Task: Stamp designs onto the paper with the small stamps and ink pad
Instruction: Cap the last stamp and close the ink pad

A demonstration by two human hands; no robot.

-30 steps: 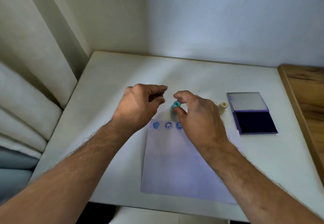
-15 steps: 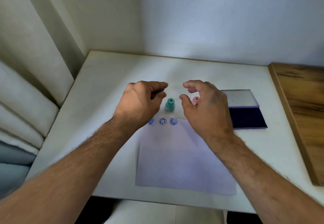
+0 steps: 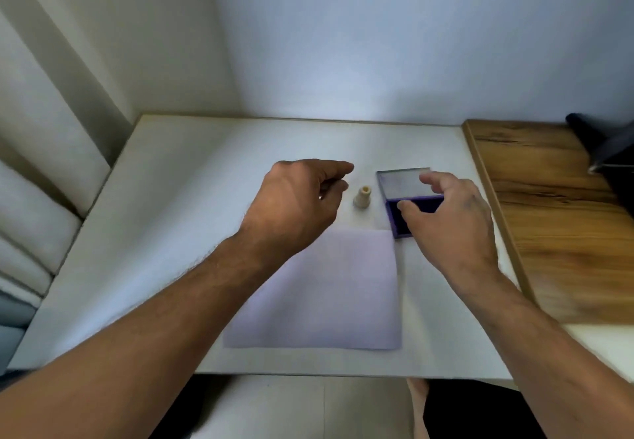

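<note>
- White desk (image 3: 192,198) tucked into a corner, pale walls behind, a wooden top (image 3: 549,232) butting up on the right.
- Right hand (image 3: 453,229) has swung over to the ink pad (image 3: 399,222). A second ago it was at the far edge of the paper beside the teal stamp, now its thumb and fingers are spread apart above the dark pad, gripping nothing that I can see.
- Left hand (image 3: 295,205) hovers loosely curled just left of the cream stamp (image 3: 362,197), fingers bent. I can't see anything in it, though the palm side is hidden.
- That cream stamp stands upright on the desk, between the two hands, touching neither.
- Ink pad sits open, lid (image 3: 403,181) flipped back on the far side, just beyond the paper's far right corner.
- Paper (image 3: 326,294) lies flat near the desk's front edge. The blue prints at its far left edge are behind the left wrist now, so I can't count them.
- Teal stamp isn't visible any more, probably hidden behind the left hand after the view shifted.
- My read: one stamp is done and parked, and the next round is starting. Odd bit is the right hand going to the pad empty, so maybe it's nudging the pad, or it'll come back for the cream stamp first.
- Frame is pretty motion-blurred on the right, so take the finger details loosely.
</note>
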